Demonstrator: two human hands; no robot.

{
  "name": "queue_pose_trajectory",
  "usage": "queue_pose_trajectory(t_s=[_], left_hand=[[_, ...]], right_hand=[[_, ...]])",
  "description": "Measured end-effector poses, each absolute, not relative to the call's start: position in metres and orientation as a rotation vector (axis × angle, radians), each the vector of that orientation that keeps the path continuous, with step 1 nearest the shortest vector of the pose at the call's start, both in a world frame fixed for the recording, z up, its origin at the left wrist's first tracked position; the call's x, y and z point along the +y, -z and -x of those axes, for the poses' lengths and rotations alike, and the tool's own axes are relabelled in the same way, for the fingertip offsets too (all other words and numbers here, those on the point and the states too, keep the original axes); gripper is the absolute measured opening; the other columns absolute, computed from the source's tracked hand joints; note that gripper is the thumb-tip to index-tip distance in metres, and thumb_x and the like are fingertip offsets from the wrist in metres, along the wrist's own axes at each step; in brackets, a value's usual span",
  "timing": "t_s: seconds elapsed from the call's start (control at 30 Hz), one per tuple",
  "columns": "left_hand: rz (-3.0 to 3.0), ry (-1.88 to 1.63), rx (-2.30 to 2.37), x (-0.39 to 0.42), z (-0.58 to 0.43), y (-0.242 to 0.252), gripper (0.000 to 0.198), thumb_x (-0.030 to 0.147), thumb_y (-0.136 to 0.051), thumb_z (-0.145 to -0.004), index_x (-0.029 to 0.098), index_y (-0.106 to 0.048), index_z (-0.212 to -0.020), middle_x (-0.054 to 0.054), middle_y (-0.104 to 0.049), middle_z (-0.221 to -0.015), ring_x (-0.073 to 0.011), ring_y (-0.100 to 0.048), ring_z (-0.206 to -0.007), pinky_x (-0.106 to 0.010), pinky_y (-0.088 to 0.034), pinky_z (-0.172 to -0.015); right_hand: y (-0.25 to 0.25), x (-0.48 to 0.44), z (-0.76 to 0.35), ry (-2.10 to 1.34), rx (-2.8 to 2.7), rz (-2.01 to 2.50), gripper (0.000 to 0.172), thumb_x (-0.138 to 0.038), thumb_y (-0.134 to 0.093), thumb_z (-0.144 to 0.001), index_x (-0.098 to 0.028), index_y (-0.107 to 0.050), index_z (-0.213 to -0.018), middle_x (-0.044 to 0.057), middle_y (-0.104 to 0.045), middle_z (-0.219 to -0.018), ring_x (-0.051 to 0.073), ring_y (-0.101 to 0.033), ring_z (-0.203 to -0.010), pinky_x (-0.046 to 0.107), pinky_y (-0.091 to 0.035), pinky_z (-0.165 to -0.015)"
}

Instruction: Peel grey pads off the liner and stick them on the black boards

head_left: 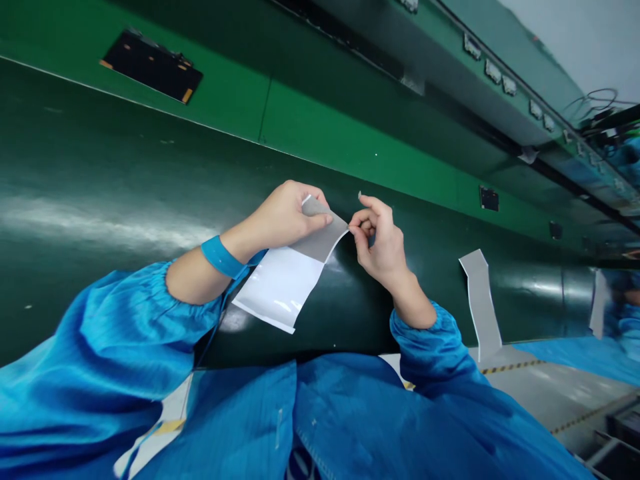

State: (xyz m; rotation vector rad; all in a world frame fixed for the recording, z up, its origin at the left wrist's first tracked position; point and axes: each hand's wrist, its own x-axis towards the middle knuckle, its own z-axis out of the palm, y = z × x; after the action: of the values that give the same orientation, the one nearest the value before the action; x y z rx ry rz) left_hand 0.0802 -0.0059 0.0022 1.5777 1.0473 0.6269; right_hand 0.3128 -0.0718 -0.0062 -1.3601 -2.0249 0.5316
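Observation:
A flexible sheet [284,283], grey on its upper part and glossy white below, hangs tilted over the dark green bench. My left hand [287,217] holds its upper end, thumb on the grey face and fingers behind. A blue strap with a cord circles my left wrist. At the sheet's upper right corner, my right hand [379,240] pinches with thumb and forefinger, its little finger raised. Whether a separate film lies in that pinch is too small to tell.
A black panel with orange tabs [153,65] lies on the bright green strip at the upper left. Farther right are a smaller dark panel [489,199] and a bent grey strip [483,300] at the bench edge. A dark rail [415,83] runs overhead.

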Motion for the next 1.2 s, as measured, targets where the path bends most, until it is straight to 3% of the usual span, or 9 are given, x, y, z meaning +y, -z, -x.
queue_pose_trajectory(t_s=[0.17,0.37,0.53,0.73,0.93,1.2], left_hand=[[-1.568,-0.628,1.042,-0.005,-0.08,-0.001,0.022,0.037,-0.076,-0.082,0.015,-0.076,-0.084,-0.001,-0.066,-0.072,-0.0156,-0.056,-0.067,-0.029,-0.042,-0.065],[-1.608,-0.671,0.983,-0.01,-0.081,-0.004,0.02,0.035,-0.075,-0.083,0.016,-0.075,-0.082,-0.001,-0.07,-0.074,-0.017,-0.061,-0.071,-0.029,-0.043,-0.067],[-1.781,-0.744,0.72,-0.036,-0.082,-0.004,0.011,0.028,-0.068,-0.087,0.018,-0.074,-0.087,0.0,-0.077,-0.081,-0.0169,-0.069,-0.075,-0.028,-0.046,-0.072],[-2.103,-0.736,0.695,-0.053,-0.081,0.011,0.01,0.025,-0.063,-0.091,0.019,-0.068,-0.084,-0.002,-0.072,-0.073,-0.018,-0.066,-0.068,-0.031,-0.041,-0.066],[-2.34,-0.617,0.698,-0.051,-0.077,0.01,0.021,0.028,-0.063,-0.095,0.02,-0.062,-0.075,-0.006,-0.073,-0.075,-0.0229,-0.071,-0.069,-0.035,-0.035,-0.059],[-2.351,-0.564,0.705,-0.05,-0.079,0.008,0.018,0.03,-0.065,-0.094,0.02,-0.068,-0.08,-0.009,-0.077,-0.08,-0.0263,-0.075,-0.073,-0.036,-0.037,-0.055]], right_hand=[[0.002,-0.071,-0.309,-0.813,-1.785,1.414,0.048,-0.04,-0.066,-0.104,-0.032,-0.044,-0.146,0.0,-0.062,-0.092,0.018,-0.055,-0.069,0.035,-0.048,-0.065],[0.006,-0.057,-0.319,-0.902,-1.578,1.372,0.06,-0.059,-0.074,-0.099,-0.035,-0.041,-0.144,0.002,-0.061,-0.093,0.02,-0.056,-0.073,0.036,-0.049,-0.064],[-0.014,-0.014,-0.32,-0.862,-1.679,1.227,0.062,-0.058,-0.082,-0.096,-0.038,-0.043,-0.14,0.0,-0.064,-0.094,0.016,-0.054,-0.068,0.034,-0.046,-0.061],[-0.041,0.078,-0.229,-1.017,-1.955,1.007,0.059,-0.042,-0.081,-0.096,-0.028,-0.042,-0.138,-0.005,-0.063,-0.088,0.007,-0.053,-0.066,0.023,-0.037,-0.061],[-0.006,0.169,-0.144,-1.006,-2.24,1.05,0.053,-0.018,-0.077,-0.095,-0.028,-0.044,-0.136,-0.004,-0.063,-0.087,0.015,-0.065,-0.081,0.031,-0.053,-0.078],[0.028,0.197,-0.091,-1.088,-2.225,1.093,0.058,-0.014,-0.073,-0.088,-0.022,-0.042,-0.136,-0.003,-0.069,-0.086,0.02,-0.071,-0.084,0.037,-0.059,-0.083]])
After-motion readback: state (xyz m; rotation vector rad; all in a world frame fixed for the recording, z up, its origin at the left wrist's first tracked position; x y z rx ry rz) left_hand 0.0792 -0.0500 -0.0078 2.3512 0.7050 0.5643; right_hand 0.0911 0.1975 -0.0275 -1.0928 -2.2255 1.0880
